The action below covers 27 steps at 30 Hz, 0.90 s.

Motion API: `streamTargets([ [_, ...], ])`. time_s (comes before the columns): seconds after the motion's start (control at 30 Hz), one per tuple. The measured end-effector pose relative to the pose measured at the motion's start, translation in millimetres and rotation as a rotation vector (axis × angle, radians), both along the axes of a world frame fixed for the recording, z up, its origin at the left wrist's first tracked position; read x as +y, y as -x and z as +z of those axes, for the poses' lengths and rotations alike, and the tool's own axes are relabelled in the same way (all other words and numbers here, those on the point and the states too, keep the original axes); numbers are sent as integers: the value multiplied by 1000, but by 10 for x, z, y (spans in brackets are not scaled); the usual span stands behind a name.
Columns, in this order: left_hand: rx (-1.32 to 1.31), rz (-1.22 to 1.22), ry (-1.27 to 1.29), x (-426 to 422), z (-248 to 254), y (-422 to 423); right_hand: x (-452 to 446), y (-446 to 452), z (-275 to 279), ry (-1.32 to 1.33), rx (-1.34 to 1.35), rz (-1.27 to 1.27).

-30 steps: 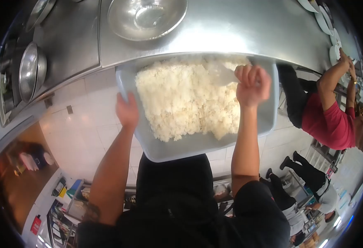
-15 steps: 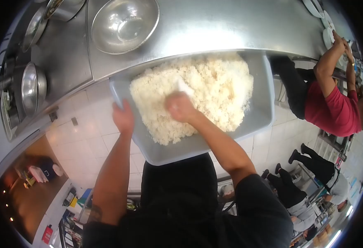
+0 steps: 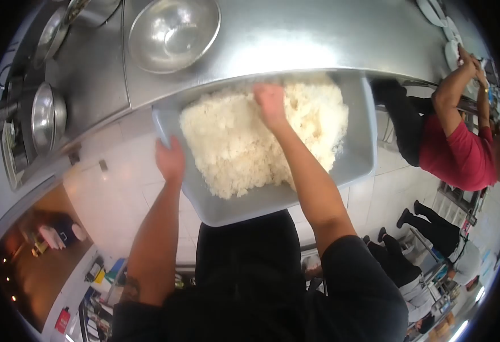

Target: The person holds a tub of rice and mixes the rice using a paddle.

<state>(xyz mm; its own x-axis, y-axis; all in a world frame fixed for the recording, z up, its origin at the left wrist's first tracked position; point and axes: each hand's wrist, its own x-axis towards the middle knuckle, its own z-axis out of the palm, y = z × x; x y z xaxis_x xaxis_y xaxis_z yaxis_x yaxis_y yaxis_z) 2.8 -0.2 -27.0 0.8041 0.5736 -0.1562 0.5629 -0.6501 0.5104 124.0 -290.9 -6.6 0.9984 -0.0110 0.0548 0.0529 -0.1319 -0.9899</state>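
Bowl [image 3: 174,35] on counter [image 3: 375,40], forearm [image 3: 312,174] across rice [image 3: 227,142], person [image 3: 454,153] nearby

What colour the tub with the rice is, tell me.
The tub is grey with a pale blue rim, best seen in the head view.

Shiny steel counter [image 3: 301,34] with a wide metal bowl [image 3: 174,35] directly on it

The scene is viewed from head height, facing forward and steeply down; the tub [image 3: 227,213] is framed near and central, with the desk [image 3: 318,34] across the top, and the view's edges are bowed and darkened.
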Motion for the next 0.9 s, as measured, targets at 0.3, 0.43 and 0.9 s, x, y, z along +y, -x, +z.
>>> streamTargets([
  [0.3,38,36,-45,33,-47,116,-718,293,1374,-621,-98,-64],
  [0.43,99,53,65,-56,218,19,-291,231,1326,-227,-152,102],
  [0.9,73,39,-2,-84,221,38,-388,147,1290,-266,8,270],
])
